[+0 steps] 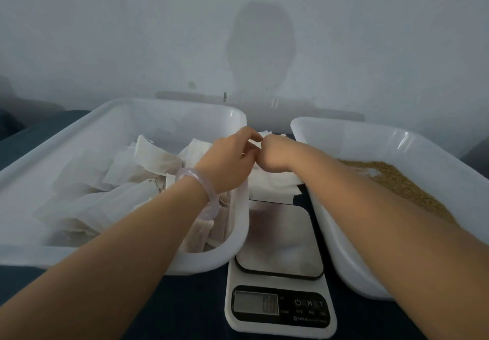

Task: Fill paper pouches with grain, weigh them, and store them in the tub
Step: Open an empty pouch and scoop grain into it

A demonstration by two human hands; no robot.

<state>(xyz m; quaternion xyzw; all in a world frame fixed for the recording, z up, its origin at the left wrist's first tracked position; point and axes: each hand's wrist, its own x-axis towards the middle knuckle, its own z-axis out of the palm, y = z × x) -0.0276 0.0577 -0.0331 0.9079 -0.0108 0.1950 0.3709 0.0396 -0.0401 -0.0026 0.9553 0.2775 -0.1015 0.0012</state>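
Pinching: the left hand [227, 160] and right hand [275, 156] meet knuckle to knuckle beyond the far end of the scale [280, 268], the fingers of both hands curled and nipping the top edge of a white paper pouch [267, 135].
Empty pouches: a loose white stack [272, 187] lies just beyond the scale's far edge, under the two hands.
Scale: a white body with a bare steel platform; its display [256, 302] faces the person, and the digits are too blurred to read for certain.
Tub: a white tub [132, 105] stands just left of the scale, its near corner touching it, and holds a heap of filled pouches [148, 165].
Grain: brown grain [397, 181] lies in a second white tub [397, 138] just right of the scale; the right forearm crosses over its near wall.
Bracelet: a pale bangle [201, 183] sits on the left wrist, above the left tub.
Desk: a dark blue surface [185, 308] carries the scale and both tubs.
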